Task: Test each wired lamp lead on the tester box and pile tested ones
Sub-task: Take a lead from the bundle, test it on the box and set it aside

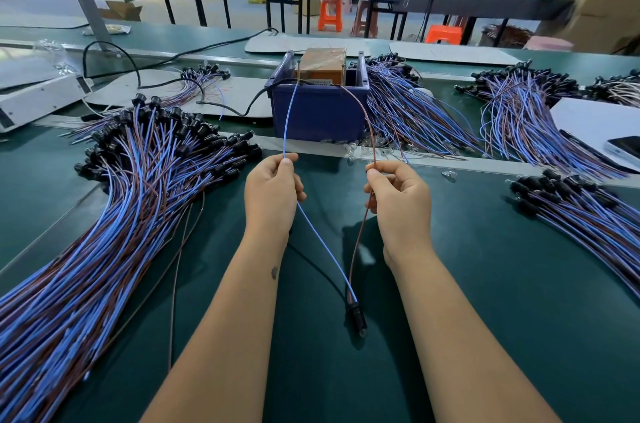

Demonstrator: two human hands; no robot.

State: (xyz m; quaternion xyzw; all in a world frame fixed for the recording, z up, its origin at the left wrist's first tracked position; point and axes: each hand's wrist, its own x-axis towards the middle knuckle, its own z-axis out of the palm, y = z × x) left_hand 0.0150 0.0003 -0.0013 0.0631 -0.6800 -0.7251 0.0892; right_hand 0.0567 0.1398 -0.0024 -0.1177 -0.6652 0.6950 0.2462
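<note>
Blue wire (290,118) pinched in left hand (272,194)

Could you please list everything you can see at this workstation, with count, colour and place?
Held lamp lead: one, blue and brown wires, black socket near the table, wire ends reaching the tester.
Tester box: one, orange-brown, inside the bin.
Bin: one, blue, centre.
Lead piles: several, blue and brown with black sockets, left, behind and right.
Table: one, green.
Power cable: one, black, rear left.
Stools: several, orange, background.
Left hand: fingers pinch the blue wire.
Right hand: fingers pinch the brown wire.
</note>
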